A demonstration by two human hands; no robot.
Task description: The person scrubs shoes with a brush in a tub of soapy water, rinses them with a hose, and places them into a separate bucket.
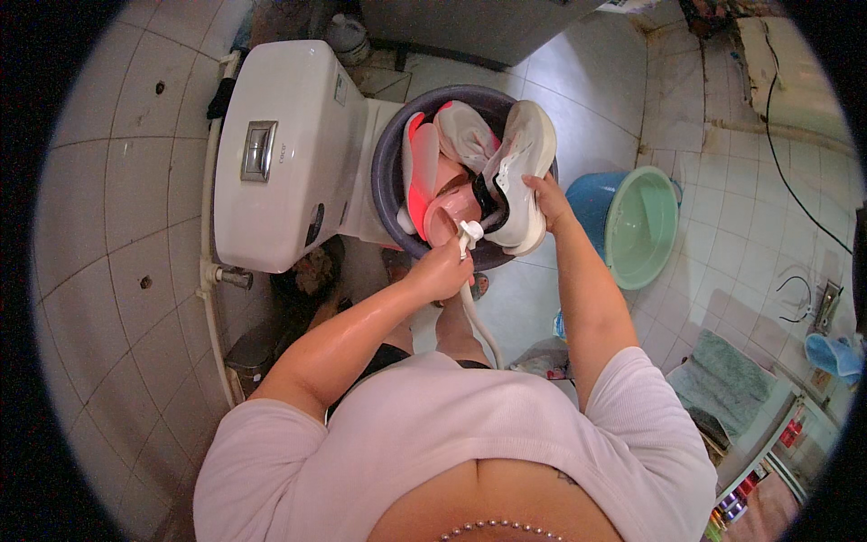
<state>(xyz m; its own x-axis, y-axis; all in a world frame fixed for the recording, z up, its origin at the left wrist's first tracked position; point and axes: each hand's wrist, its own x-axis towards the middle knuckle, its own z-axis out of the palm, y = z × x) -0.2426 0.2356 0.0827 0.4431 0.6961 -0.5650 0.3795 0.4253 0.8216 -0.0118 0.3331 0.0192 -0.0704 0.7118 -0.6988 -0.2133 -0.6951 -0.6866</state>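
My left hand (447, 272) grips a white bidet sprayer (469, 234), its pale hose running down from the fist. Held by its outer side in my right hand (550, 202) is a white athletic shoe (527, 169) with a dark lining, tilted over the right rim of a dark plastic basin (385, 196). The sprayer's head is close to the shoe's opening; water is hard to make out. Inside the basin are a second pale shoe (466, 135), a shoe with a bright pink-red sole (421, 176) and a pink plastic dipper (450, 215).
A white toilet tank (284, 156) stands left of the basin. To the right, a blue bucket (593, 193) is beside a green basin (642, 227) tipped on its side. A grey towel (721, 383) hangs at the lower right. My feet are just below the basin.
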